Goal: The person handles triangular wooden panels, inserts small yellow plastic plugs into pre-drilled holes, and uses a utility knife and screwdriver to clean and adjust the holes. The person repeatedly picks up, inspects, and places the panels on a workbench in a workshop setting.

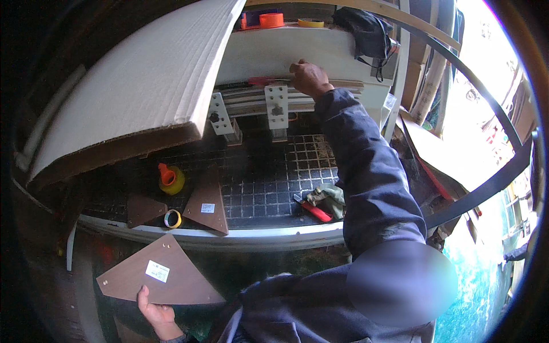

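Note:
My left hand (154,311) grips the lower edge of a brown, roughly triangular board (134,268), thumb on top near its white label (157,271). The board has small holes near its corners and is held in front of the machine's front edge. My right arm stretches far forward. My right hand (311,78) is by the machine's white panel (257,57), above a stack of thin strips (246,94). Its fingers are curled together; whatever they hold, if anything, cannot be made out. Two more brown boards (207,200) (143,210) lie on the black gridded bed.
White clamps (277,108) stand behind the bed (257,194). A large cardboard sheet (137,68) overhangs the left. On the bed are a yellow-orange bottle (171,179), a tape roll (172,218), a red-handled cutter (313,208) and a cloth (329,200). A dark bag (366,34) hangs behind.

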Demonstrator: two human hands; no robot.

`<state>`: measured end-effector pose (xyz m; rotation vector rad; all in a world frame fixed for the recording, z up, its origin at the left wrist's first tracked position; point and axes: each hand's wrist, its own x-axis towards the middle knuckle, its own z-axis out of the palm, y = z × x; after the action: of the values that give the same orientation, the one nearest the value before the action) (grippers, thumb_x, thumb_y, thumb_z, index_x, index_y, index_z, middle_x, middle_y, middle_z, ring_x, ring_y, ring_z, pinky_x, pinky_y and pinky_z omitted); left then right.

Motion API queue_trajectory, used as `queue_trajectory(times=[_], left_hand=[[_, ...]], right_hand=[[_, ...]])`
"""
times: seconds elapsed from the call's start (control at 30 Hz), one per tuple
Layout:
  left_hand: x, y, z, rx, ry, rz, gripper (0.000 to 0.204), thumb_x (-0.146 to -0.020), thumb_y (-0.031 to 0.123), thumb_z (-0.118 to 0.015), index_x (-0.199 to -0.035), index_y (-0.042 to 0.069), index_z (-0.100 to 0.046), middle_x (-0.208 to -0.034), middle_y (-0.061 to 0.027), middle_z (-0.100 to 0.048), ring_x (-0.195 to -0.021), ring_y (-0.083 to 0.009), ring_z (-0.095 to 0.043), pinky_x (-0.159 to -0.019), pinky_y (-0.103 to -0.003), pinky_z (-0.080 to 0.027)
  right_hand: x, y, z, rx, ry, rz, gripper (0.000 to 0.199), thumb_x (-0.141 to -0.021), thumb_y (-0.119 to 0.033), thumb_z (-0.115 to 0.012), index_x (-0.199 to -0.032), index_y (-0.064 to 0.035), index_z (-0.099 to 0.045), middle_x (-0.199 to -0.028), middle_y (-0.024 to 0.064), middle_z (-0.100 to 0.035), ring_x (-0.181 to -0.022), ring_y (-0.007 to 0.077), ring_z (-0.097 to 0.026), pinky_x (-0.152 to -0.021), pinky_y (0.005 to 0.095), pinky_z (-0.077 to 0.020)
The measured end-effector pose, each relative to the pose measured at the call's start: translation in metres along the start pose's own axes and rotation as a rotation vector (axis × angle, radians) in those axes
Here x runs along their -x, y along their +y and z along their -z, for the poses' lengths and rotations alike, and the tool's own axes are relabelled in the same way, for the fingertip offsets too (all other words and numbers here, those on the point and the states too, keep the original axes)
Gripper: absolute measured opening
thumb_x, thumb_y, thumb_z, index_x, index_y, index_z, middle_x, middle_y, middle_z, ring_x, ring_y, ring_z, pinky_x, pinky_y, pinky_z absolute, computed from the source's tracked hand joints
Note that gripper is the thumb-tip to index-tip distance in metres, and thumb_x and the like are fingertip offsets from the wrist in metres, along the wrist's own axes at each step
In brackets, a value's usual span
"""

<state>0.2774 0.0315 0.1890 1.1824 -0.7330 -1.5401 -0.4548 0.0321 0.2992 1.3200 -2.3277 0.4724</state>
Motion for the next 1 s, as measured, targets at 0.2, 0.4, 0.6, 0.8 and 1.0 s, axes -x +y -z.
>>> queue_trajectory(times=[0.2,0.4,0.6,0.8,1.0], left_hand=[[-0.006,0.0,-0.018,0.026,-0.085,0.035,0.06,-0.089,0.036,-0.067,-0.139,0.004,-0.059,-0.128,-0.0102,-0.064,-0.117,-0.028,-0.063,-0.093,-0.043,-0.055],[-0.011,-0.002,-0.027,0.156,-0.233,0.057,0.053,-0.093,0.024,-0.065,-0.141,0.001,-0.057,-0.134,-0.0124,-0.064,-0.124,-0.0297,-0.06,-0.105,-0.047,-0.049],[-0.023,-0.017,-0.041,0.188,-0.398,-0.096,0.04,-0.091,0.013,-0.069,-0.128,0.001,-0.065,-0.121,-0.0082,-0.069,-0.115,-0.0245,-0.064,-0.103,-0.041,-0.049],[-0.012,-0.01,-0.077,0.118,-0.557,-0.067,0.046,-0.088,0.012,-0.071,-0.131,0.003,-0.06,-0.121,-0.01,-0.065,-0.115,-0.024,-0.061,-0.103,-0.041,-0.048],[0.019,-0.003,-0.098,-0.109,-0.692,-0.162,0.034,-0.095,0.015,-0.07,-0.125,0.0,-0.065,-0.116,-0.0093,-0.068,-0.107,-0.0215,-0.064,-0.097,-0.037,-0.05]], right_hand=[[0.02,-0.005,0.013,0.033,0.014,-0.03,0.033,-0.091,-0.02,-0.064,-0.123,-0.0152,-0.071,-0.127,0.0154,-0.066,-0.114,0.0392,-0.068,-0.094,0.05,-0.0568],[0.054,-0.024,0.036,-0.037,0.146,-0.06,0.036,-0.097,-0.033,-0.066,-0.129,-0.0165,-0.068,-0.133,0.0141,-0.065,-0.114,0.0367,-0.069,-0.093,0.0486,-0.0581],[0.17,-0.13,0.042,-0.932,0.056,0.049,0.011,-0.099,-0.013,-0.07,-0.102,-0.0023,-0.073,-0.092,0.0054,-0.072,-0.082,0.0099,-0.064,-0.075,0.0263,-0.0521],[0.296,-0.24,0.019,-1.37,-0.205,-0.151,0.045,-0.097,-0.012,-0.071,-0.138,0.003,-0.06,-0.117,0.0099,-0.069,-0.102,0.0147,-0.066,-0.086,0.0266,-0.055],[0.362,-0.311,0.033,-1.982,-0.588,-0.483,0.057,-0.092,-0.024,-0.078,-0.136,0.0053,-0.056,-0.125,0.0128,-0.068,-0.11,0.0214,-0.066,-0.102,0.0376,-0.0506]])
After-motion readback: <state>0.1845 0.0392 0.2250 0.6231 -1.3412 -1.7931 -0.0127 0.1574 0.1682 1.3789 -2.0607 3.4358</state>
